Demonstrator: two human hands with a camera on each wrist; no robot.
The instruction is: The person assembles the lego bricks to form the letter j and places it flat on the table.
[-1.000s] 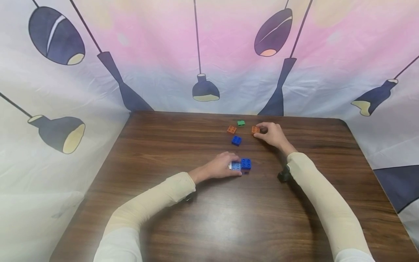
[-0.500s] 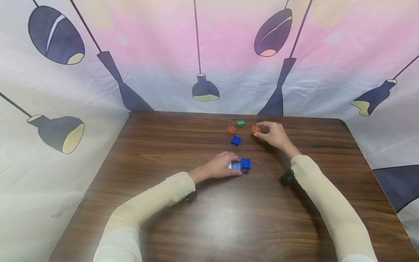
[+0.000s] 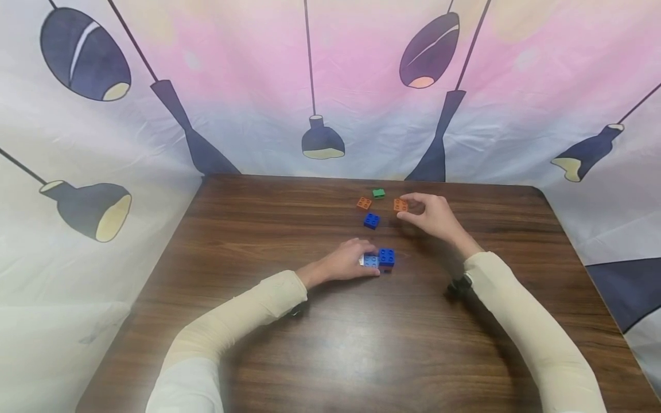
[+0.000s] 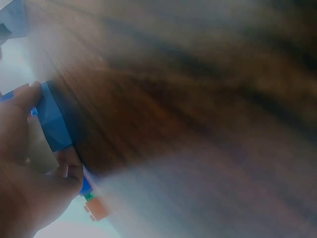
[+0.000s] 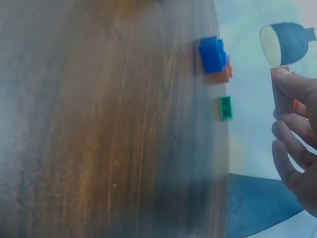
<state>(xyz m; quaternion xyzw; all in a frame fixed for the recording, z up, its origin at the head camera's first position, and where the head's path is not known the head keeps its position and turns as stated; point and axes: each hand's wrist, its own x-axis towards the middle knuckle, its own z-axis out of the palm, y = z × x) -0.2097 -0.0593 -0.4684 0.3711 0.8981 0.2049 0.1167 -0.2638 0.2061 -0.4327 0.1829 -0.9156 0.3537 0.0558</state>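
Note:
My left hand [image 3: 347, 261] holds a light blue brick [image 3: 370, 261] between thumb and fingers. Against its right side sits a dark blue brick [image 3: 386, 256], with something reddish beneath it. In the left wrist view the hand [image 4: 34, 163] grips the blue brick [image 4: 53, 119] at the picture's left edge. My right hand [image 3: 435, 217] pinches an orange brick [image 3: 400, 205] near the table's back. The right wrist view shows that orange brick [image 5: 283, 91] between thumb and fingers of the hand [image 5: 302, 129], the other fingers curled below.
Between the hands lie a blue brick [image 3: 372, 221], another orange brick [image 3: 364, 203] and a green brick [image 3: 378, 194] on the wooden table [image 3: 258, 229]. A cloth [image 3: 268, 115] printed with lamps hangs behind the table's back edge.
My right hand has shifted slightly left with the orange brick, and its forearm has swung outward to the right. The left hand keeps its grip and place.

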